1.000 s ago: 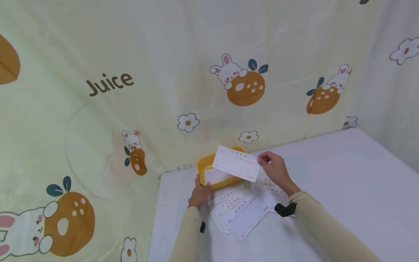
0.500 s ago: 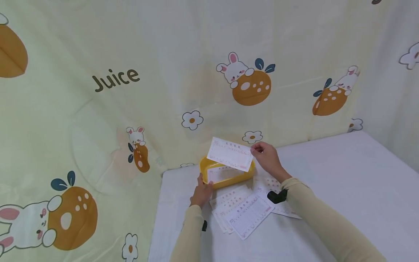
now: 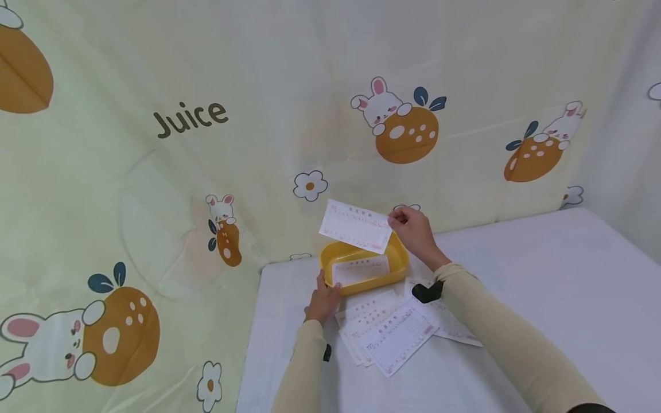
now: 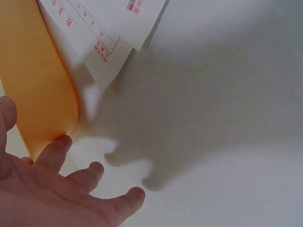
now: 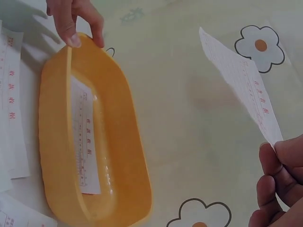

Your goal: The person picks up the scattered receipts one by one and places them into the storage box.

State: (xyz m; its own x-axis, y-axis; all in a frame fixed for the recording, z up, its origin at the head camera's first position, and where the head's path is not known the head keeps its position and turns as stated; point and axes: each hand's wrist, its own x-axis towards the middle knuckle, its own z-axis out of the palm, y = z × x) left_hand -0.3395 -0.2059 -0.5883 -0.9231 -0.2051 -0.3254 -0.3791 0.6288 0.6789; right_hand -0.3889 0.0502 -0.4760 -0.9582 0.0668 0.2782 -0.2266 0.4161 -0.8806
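- Right hand point(image 3: 417, 234) has a paper slip point(image 3: 356, 226) pinched by its right end, up in the air over the yellow tray's point(image 3: 372, 285) back rim.
- Left hand point(image 3: 323, 301) is gripping the tray's left end, thumb hooked over the rim.
- Tray's by the table's point(image 3: 542, 287) back edge, nearer the back left corner, with another slip point(image 3: 360, 271) inside.
- Bunch of loose slips point(image 3: 400, 338) overlapping just in front of it.
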